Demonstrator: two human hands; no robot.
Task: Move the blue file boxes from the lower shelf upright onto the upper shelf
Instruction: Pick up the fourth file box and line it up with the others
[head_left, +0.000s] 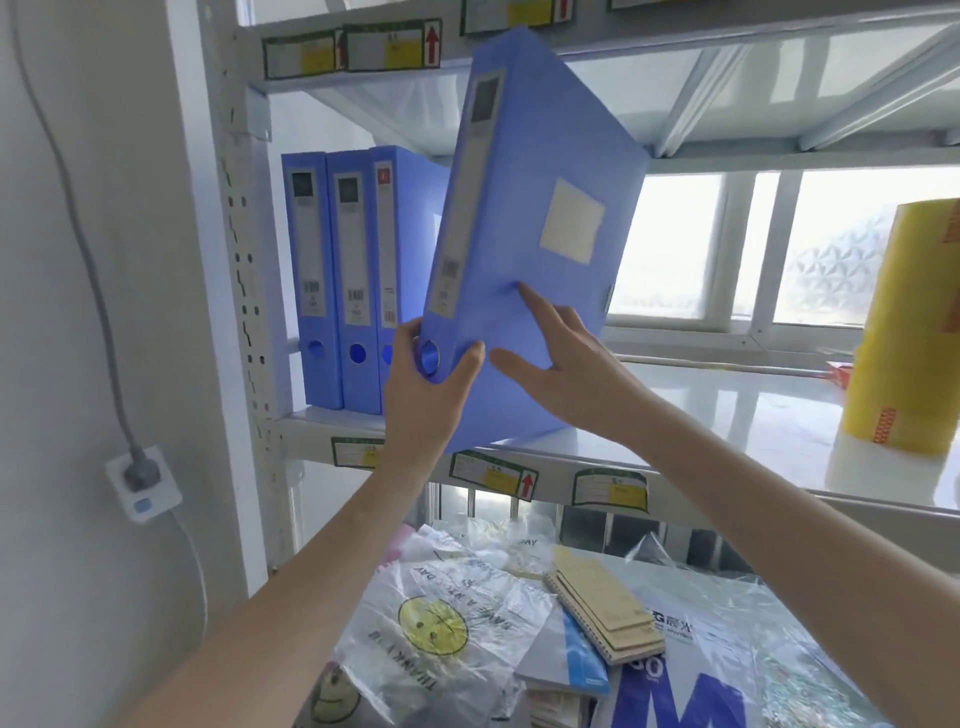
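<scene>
A blue file box (530, 218) with a grey spine label and a pale square sticker is tilted to the right above the front edge of the upper shelf (727, 410). My left hand (423, 387) grips the bottom of its spine around the finger hole. My right hand (561, 358) lies flat against its broad side, fingers spread. Three blue file boxes (353, 280) stand upright at the shelf's left end, just left of the held box.
A big yellow roll (904, 332) stands at the right of the upper shelf. The lower shelf holds plastic bags (441, 623), spiral notebooks (608, 608) and paper packs. A wall socket (143, 480) with a cable is at the left. Another shelf board (675, 31) runs overhead.
</scene>
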